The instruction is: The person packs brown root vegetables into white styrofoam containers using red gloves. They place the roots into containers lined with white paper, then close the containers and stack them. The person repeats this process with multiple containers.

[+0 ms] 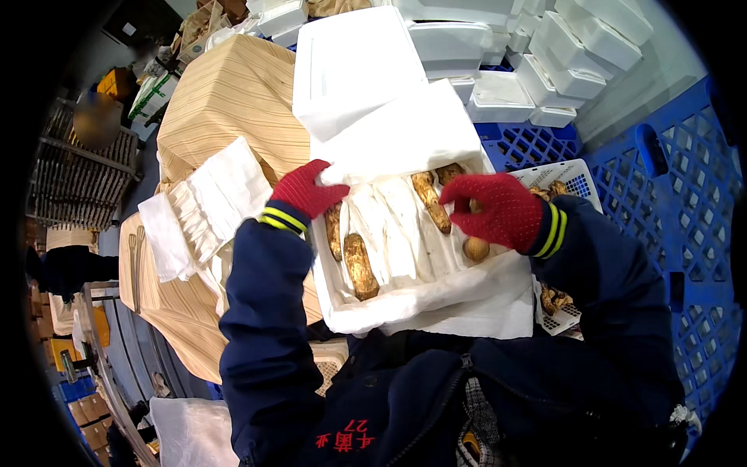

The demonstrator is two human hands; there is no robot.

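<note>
A white foam box lined with white paper lies before me, holding several brown mushrooms. My left hand, in a red knit glove, rests at the box's upper left edge and touches the paper; whether it pinches the paper I cannot tell. Just below it are two thick mushrooms, the nearer one tilted. White paper folds fill the box's middle. My right hand, gloved too, hovers with curled fingers over the box's right side. Beside its fingertips lies a long mushroom; a round mushroom cap shows below the hand.
A white plastic basket with more mushrooms stands right of the box, partly under my right arm. Folded white cloths lie on the striped tablecloth at left. White foam boxes are stacked beyond. Blue plastic pallets stand at right.
</note>
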